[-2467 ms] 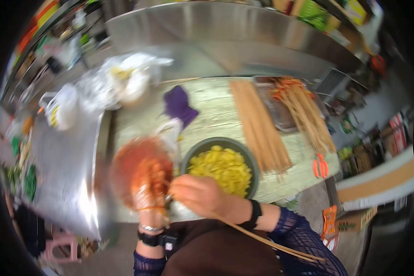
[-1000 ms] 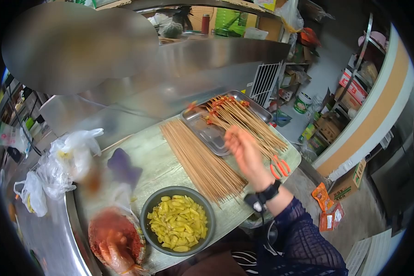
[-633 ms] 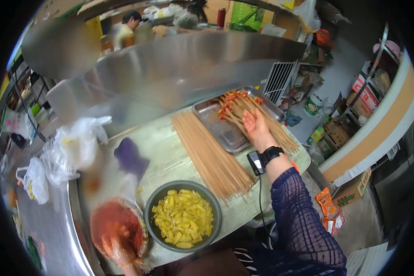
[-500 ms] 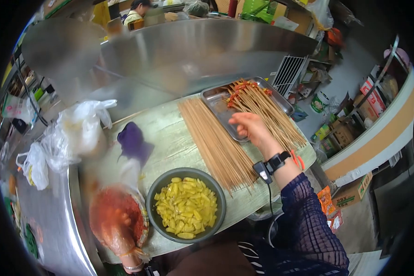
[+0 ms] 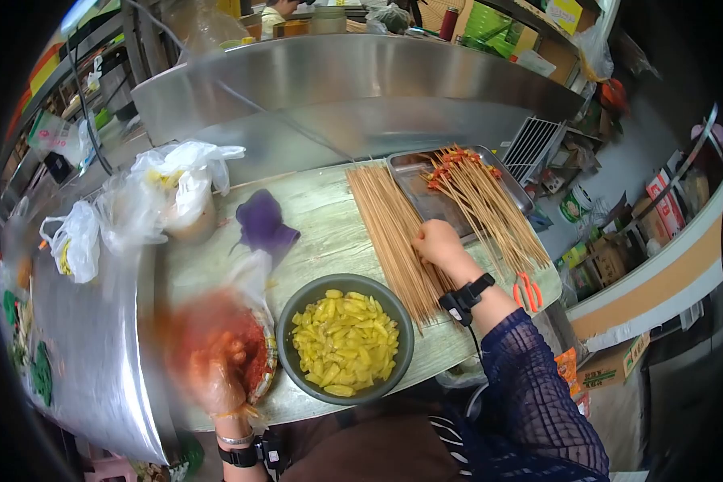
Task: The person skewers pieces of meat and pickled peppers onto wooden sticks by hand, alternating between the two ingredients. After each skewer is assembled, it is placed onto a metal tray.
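My right hand [image 5: 440,243] is closed at the right edge of a row of bare bamboo skewers [image 5: 390,233], its fingertips pinched on a skewer. My left hand [image 5: 221,381], in a clear plastic glove, reaches into a bowl of red chopped mix [image 5: 257,353]; blur and the red mix hide its fingers. Just right of that bowl stands a grey bowl [image 5: 285,353] full of yellow-green pickled pepper pieces [image 5: 345,341]. Beyond my right hand, a metal tray [image 5: 406,181] holds skewers threaded with red pieces [image 5: 462,165] at their far ends.
Orange-handled scissors [image 5: 527,292] lie at the table's right edge. A purple cloth-like piece [image 5: 267,225] rests mid-table. White plastic bags [image 5: 189,177] stand at the left. A steel panel [image 5: 361,76] rises behind the table, with a person [image 5: 277,12] beyond it.
My right hand has moved from over the tray's near edge down to the bare skewers, and its fingers have closed. My left hand stays in the red mix. The view has shifted.
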A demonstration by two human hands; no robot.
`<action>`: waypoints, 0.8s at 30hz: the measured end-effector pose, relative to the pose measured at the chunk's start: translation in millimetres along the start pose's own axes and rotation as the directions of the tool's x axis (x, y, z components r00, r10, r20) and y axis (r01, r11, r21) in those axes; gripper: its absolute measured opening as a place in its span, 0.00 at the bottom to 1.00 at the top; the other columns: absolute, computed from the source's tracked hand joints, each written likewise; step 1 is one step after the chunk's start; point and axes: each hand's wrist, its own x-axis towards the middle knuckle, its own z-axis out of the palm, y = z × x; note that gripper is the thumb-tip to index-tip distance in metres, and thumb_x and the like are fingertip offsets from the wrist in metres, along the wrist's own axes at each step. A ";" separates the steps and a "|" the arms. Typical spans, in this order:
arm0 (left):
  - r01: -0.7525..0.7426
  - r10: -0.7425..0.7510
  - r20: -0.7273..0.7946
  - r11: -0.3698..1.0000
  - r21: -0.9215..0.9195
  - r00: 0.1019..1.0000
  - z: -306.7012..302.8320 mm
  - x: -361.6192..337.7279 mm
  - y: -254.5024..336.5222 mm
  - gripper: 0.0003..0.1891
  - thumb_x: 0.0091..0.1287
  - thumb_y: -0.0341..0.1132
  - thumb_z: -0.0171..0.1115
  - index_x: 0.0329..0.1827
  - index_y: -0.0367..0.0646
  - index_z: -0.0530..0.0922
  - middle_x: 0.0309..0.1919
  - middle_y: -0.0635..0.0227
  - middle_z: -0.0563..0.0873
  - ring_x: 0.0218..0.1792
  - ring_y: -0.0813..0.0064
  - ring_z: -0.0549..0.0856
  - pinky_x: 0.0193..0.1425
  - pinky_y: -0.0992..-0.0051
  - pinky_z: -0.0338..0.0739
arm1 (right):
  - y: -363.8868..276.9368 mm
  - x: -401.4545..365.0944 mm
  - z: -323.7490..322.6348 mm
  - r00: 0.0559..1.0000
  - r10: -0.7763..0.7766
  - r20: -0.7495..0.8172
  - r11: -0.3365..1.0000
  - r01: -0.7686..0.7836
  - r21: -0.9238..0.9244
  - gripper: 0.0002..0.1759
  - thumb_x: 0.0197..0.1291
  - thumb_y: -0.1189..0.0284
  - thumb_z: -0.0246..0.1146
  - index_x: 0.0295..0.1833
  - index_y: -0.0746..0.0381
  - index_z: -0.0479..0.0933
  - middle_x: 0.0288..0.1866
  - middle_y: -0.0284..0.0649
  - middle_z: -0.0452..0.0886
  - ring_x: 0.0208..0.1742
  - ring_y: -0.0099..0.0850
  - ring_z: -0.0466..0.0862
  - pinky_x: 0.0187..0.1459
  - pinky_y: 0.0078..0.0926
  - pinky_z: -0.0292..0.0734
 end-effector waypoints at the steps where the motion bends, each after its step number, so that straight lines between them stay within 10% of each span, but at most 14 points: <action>1: 0.009 -0.009 -0.011 1.000 0.014 1.000 -1.0 -0.3 -0.3 0.18 0.67 0.30 0.58 0.57 0.31 0.71 0.44 0.54 0.84 0.37 0.69 0.85 0.37 0.75 0.82 | -6.2 -6.2 -10.5 1.000 0.007 0.019 1.000 -0.007 0.010 0.10 0.52 0.70 0.63 0.29 0.67 0.80 0.24 0.50 0.80 0.25 0.38 0.83 0.34 0.33 0.78; 5: -0.014 0.013 -0.033 0.999 -0.049 0.999 -1.5 -1.7 -6.2 0.18 0.67 0.29 0.58 0.58 0.31 0.71 0.45 0.53 0.83 0.37 0.68 0.85 0.37 0.74 0.82 | -4.8 -18.4 -27.8 0.993 -0.084 -0.083 0.990 0.092 0.103 0.13 0.52 0.67 0.60 0.32 0.67 0.80 0.31 0.53 0.82 0.35 0.48 0.82 0.41 0.40 0.77; 10: 0.047 -0.051 -0.022 0.988 -0.148 0.998 -4.3 0.8 0.5 0.18 0.67 0.28 0.57 0.59 0.31 0.70 0.47 0.52 0.82 0.39 0.65 0.84 0.38 0.73 0.83 | -15.0 -46.7 -66.3 0.989 -0.017 0.147 0.647 -0.102 0.756 0.07 0.65 0.69 0.53 0.40 0.61 0.73 0.27 0.36 0.79 0.21 0.24 0.80 0.23 0.18 0.75; 16: -0.002 -0.054 -0.172 0.952 -0.306 0.984 -3.6 0.7 33.5 0.18 0.65 0.27 0.61 0.56 0.32 0.71 0.45 0.53 0.82 0.36 0.68 0.83 0.33 0.74 0.81 | -29.3 -92.1 -100.7 0.973 -0.034 -0.229 0.535 0.211 0.818 0.07 0.68 0.68 0.55 0.44 0.60 0.73 0.24 0.28 0.71 0.18 0.15 0.66 0.19 0.11 0.57; 19: -0.049 0.037 -0.173 0.997 -0.065 0.984 -19.9 8.7 47.7 0.15 0.64 0.26 0.62 0.53 0.32 0.73 0.43 0.55 0.82 0.34 0.70 0.83 0.34 0.75 0.81 | -46.9 -112.2 -102.0 0.910 0.028 -0.413 0.348 0.378 0.858 0.08 0.68 0.69 0.54 0.44 0.63 0.72 0.26 0.34 0.74 0.18 0.18 0.71 0.23 0.12 0.68; 24: -0.125 0.153 -0.018 0.863 0.489 0.988 -28.9 23.6 60.5 0.08 0.64 0.25 0.59 0.44 0.32 0.80 0.32 0.66 0.83 0.30 0.79 0.80 0.35 0.80 0.77 | -58.3 -135.4 -87.6 0.964 -0.104 -0.246 0.200 0.263 0.944 0.12 0.69 0.67 0.50 0.43 0.65 0.71 0.26 0.40 0.77 0.22 0.23 0.77 0.29 0.17 0.77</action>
